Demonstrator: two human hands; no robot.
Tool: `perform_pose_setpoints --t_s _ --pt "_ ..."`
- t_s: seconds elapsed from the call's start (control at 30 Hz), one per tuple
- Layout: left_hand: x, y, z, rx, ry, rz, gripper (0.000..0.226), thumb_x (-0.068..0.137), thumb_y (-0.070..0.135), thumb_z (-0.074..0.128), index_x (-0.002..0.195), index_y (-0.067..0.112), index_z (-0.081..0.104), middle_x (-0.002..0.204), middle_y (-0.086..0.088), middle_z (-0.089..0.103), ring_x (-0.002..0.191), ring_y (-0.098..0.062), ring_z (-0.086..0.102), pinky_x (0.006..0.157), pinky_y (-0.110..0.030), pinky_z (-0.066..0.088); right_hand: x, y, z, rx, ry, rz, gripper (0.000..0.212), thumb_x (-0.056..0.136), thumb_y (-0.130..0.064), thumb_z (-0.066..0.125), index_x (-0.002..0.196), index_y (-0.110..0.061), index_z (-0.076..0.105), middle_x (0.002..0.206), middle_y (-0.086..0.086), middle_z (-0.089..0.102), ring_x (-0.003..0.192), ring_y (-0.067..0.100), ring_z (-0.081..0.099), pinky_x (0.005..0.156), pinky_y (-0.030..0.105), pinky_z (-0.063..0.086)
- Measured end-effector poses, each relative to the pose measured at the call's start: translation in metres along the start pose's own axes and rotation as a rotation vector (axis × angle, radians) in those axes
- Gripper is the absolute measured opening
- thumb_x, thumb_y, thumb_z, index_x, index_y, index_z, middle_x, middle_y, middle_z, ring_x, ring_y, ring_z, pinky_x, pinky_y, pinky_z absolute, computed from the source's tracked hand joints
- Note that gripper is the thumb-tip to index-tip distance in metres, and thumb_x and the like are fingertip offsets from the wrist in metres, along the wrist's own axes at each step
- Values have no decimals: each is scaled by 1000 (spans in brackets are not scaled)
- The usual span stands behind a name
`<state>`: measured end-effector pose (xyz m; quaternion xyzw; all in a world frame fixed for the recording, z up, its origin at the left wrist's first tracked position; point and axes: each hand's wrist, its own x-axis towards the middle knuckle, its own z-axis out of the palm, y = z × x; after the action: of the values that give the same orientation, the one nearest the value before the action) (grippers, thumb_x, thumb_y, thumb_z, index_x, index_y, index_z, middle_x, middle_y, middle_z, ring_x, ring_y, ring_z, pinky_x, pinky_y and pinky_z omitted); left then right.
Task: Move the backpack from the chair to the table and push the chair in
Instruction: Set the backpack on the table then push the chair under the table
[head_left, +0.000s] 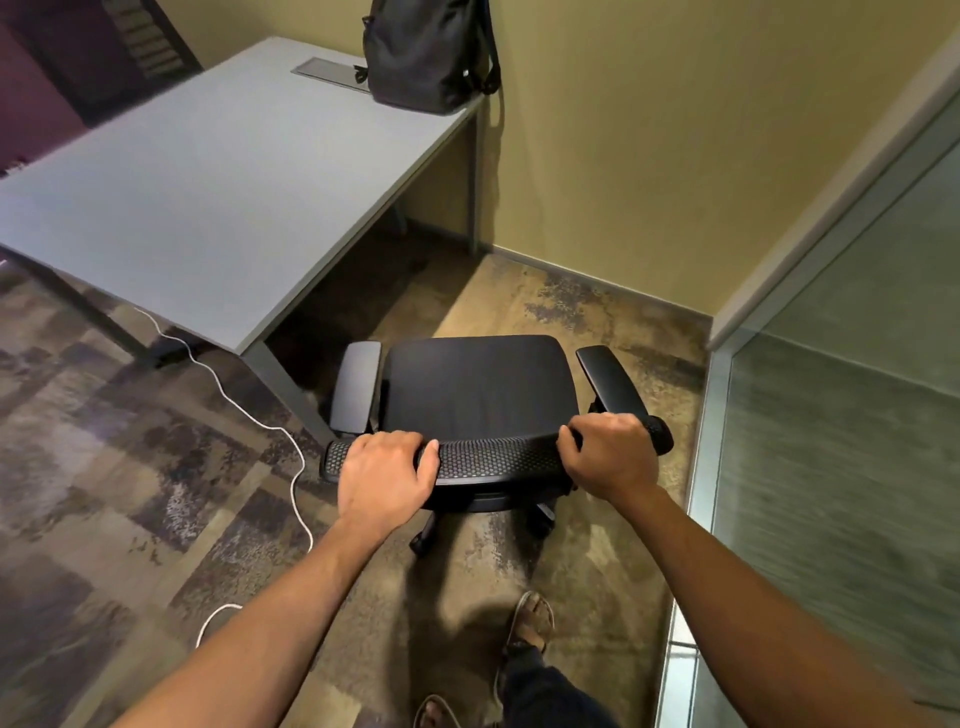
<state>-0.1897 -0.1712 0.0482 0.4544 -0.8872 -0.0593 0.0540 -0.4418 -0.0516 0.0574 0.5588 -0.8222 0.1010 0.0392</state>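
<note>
A black backpack (428, 52) stands upright on the far right corner of the grey table (208, 171), leaning near the wall. A black office chair (478, 395) with an empty seat and two armrests stands on the carpet just off the table's near right corner. My left hand (387, 478) grips the left part of the chair's mesh backrest top (493, 457). My right hand (608, 454) grips its right part. Both hands are closed over the rim.
A white cable (249, 410) snakes over the carpet left of the chair. The table leg (291, 384) stands close to the chair's left armrest. A glass partition (831, 415) runs along the right. A yellow wall lies ahead. My sandalled feet (530, 618) are behind the chair.
</note>
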Motion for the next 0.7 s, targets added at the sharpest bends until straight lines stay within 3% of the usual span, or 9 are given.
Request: perform_pose_setpoints --t_s 0.3,0.47,0.6,0.7 --pt "23 68 10 -23 -39 -93 47 95 50 26 85 25 65 87 6 71 86 -18 64 85 -38 40 45 70 -8 66 -80 -47 40 86 -39 42 61 -14 59 56 5 59 52 26 53 63 37 47" --pt "37 90 14 -2 -15 -115 44 96 48 28 87 26 65 88 7 71 89 -18 65 87 -37 40 62 97 -3 100 -6 -88 41 82 -39 39 59 -12 60 54 6 58 49 28 52 52 30 32" --pt "53 95 15 -7 27 -141 42 95 46 29 82 25 63 84 5 70 87 -20 65 86 -36 41 79 107 4 161 116 -123 35 80 -32 48 59 -9 64 54 9 62 49 32 56 50 33 43" --pt "67 99 14 -14 22 -165 42 95 46 29 83 24 63 85 4 71 88 -22 65 86 -37 42 94 114 7 156 118 -129 30 78 -28 54 58 -9 64 54 9 63 50 32 58 49 34 47"
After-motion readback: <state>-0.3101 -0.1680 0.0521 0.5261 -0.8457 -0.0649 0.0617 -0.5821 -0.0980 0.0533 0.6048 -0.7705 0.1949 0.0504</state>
